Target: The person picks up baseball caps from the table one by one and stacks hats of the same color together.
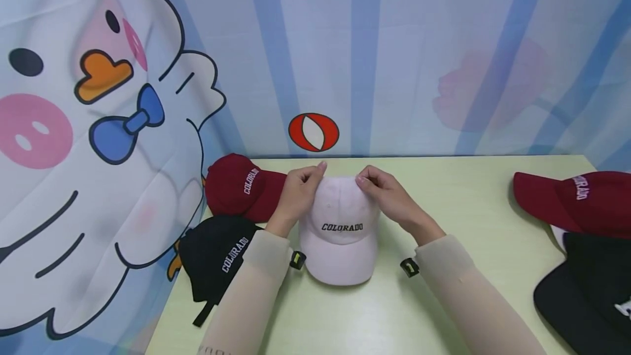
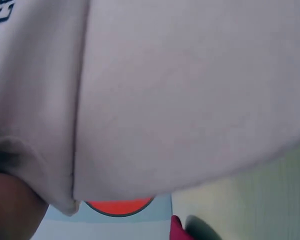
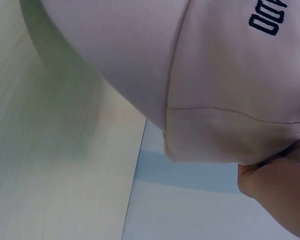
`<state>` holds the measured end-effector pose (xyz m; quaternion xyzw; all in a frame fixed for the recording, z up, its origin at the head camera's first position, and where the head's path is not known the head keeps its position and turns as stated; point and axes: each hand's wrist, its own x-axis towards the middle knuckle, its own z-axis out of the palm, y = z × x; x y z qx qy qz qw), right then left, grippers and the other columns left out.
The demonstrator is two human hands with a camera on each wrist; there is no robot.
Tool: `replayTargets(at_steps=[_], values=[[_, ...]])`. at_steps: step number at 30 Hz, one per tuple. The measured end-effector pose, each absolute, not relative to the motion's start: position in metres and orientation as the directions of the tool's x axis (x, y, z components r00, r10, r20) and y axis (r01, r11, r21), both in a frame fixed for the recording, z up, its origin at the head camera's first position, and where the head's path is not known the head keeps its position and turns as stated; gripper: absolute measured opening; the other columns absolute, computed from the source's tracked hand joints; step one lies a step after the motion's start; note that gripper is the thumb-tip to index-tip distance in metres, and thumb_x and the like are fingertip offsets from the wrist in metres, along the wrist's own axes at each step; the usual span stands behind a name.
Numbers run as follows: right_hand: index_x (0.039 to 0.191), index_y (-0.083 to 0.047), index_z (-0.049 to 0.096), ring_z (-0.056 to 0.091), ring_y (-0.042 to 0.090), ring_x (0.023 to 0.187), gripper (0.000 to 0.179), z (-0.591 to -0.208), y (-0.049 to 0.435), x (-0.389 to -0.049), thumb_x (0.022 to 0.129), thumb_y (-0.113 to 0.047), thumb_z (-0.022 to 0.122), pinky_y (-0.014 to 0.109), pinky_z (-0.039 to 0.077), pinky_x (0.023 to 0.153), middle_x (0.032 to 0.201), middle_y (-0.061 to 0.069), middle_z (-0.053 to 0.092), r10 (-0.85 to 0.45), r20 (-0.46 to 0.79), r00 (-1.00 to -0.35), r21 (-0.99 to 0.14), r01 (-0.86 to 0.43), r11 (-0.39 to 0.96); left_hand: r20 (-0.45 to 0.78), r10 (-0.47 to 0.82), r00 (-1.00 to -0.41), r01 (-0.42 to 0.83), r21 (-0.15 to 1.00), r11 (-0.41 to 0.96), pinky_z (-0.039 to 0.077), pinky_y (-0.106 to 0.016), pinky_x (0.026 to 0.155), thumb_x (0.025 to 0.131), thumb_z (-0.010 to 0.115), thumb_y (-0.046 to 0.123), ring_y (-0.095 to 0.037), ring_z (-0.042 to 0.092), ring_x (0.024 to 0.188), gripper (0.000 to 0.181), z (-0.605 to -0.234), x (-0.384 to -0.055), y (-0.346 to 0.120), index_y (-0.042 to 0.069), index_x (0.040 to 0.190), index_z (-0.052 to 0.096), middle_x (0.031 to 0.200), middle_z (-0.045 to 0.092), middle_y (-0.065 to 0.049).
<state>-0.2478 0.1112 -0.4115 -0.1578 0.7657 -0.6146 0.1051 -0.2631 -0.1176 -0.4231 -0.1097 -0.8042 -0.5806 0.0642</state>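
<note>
A pale pinkish-white baseball cap (image 1: 339, 207) with dark COLORADO lettering is held over the middle of the table, its brim pointing toward me. My left hand (image 1: 299, 193) grips the cap's far left side, thumb uppermost. On the far right, my right hand (image 1: 391, 193) pinches the crown's edge between thumb and curled fingers. The left wrist view is mostly filled by the cap's brim (image 2: 190, 90), with part of the hand at lower left. In the right wrist view the crown's side panel (image 3: 225, 90) runs down to the pinching fingers (image 3: 275, 180).
To the left lie a dark red cap (image 1: 230, 185) and a black cap (image 1: 212, 251), beside my left forearm. Another red cap (image 1: 547, 201) overlaps a black cap (image 1: 581, 284) at the right. A printed cloth backdrop (image 1: 414, 70) hangs behind the table (image 1: 473, 196).
</note>
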Motion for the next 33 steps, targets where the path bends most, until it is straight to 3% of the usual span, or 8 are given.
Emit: replayTargets(at_steps=[4,12,17,20,24,28,33], values=[[0.108,-0.007,0.058,0.052,0.023,0.105,0.022,-0.415,0.110,-0.248,0.110,-0.027,0.051,0.036,0.045,0.093,0.106,0.002,0.056,-0.361,0.051,-0.931,-0.982,-0.113,0.152,0.191,0.053,-0.980,0.198,0.955,0.222,0.032,-0.027,0.049,0.104,0.056,0.052,-0.016,0.040,0.058,0.059,-0.423,-0.266,-0.118,0.015,0.060,0.044,0.058,0.037,0.002],[0.099,-0.015,0.064,0.054,0.013,0.093,0.012,-0.419,0.107,-0.248,0.107,-0.022,0.057,0.026,0.049,0.082,0.095,-0.006,0.060,-0.278,0.061,-0.959,-0.998,-0.068,0.014,0.208,0.040,-0.977,0.204,0.975,-0.085,0.029,-0.025,0.048,0.106,0.056,0.040,-0.012,0.037,0.052,0.056,-0.428,-0.272,-0.114,0.013,0.057,0.049,0.054,0.035,0.005],[0.102,-0.014,0.066,0.054,0.013,0.096,0.013,-0.418,0.105,-0.249,0.106,-0.024,0.059,0.025,0.048,0.085,0.098,-0.006,0.060,-0.207,0.073,-0.976,-0.997,-0.075,0.003,0.208,0.027,-0.978,0.204,0.973,-0.107,0.034,-0.023,0.052,0.105,0.057,0.036,-0.010,0.043,0.057,0.048,-0.429,-0.274,-0.113,0.014,0.062,0.056,0.056,0.041,0.006],[0.104,-0.013,0.065,0.053,0.014,0.099,0.016,-0.417,0.102,-0.250,0.107,-0.028,0.059,0.026,0.047,0.088,0.101,-0.006,0.059,-0.140,0.049,-0.989,-0.998,-0.053,0.027,0.200,-0.008,-0.980,0.200,0.976,-0.083,0.044,-0.022,0.063,0.104,0.058,0.034,-0.011,0.053,0.068,0.041,-0.430,-0.275,-0.115,0.011,0.072,0.069,0.064,0.056,0.006],[0.108,-0.013,0.065,0.052,0.014,0.102,0.020,-0.418,0.098,-0.252,0.107,-0.032,0.059,0.028,0.046,0.090,0.105,-0.006,0.058,-0.060,-0.001,-0.998,-0.999,-0.002,0.055,0.189,-0.044,-0.981,0.191,0.980,-0.048,0.052,-0.026,0.091,0.104,0.057,0.030,-0.012,0.063,0.095,0.035,-0.432,-0.277,-0.116,0.005,0.094,0.078,0.085,0.072,0.005],[0.114,-0.012,0.064,0.051,0.014,0.105,0.025,-0.419,0.094,-0.254,0.107,-0.035,0.057,0.030,0.045,0.092,0.111,-0.004,0.057,-0.021,-0.039,-0.999,-0.997,0.038,0.066,0.173,-0.056,-0.983,0.174,0.985,-0.014,0.048,-0.036,0.109,0.105,0.055,0.026,-0.015,0.062,0.111,0.030,-0.435,-0.278,-0.115,0.004,0.108,0.074,0.104,0.073,-0.001],[0.117,-0.012,0.063,0.054,0.018,0.112,0.031,-0.421,0.090,-0.259,0.107,-0.040,0.056,0.036,0.047,0.101,0.124,0.001,0.058,0.018,-0.068,-0.998,-0.995,0.069,0.069,0.145,-0.043,-0.988,0.144,0.989,0.043,0.044,-0.042,0.116,0.106,0.056,0.028,-0.019,0.059,0.124,0.029,-0.440,-0.279,-0.113,0.009,0.121,0.071,0.124,0.070,-0.007]])
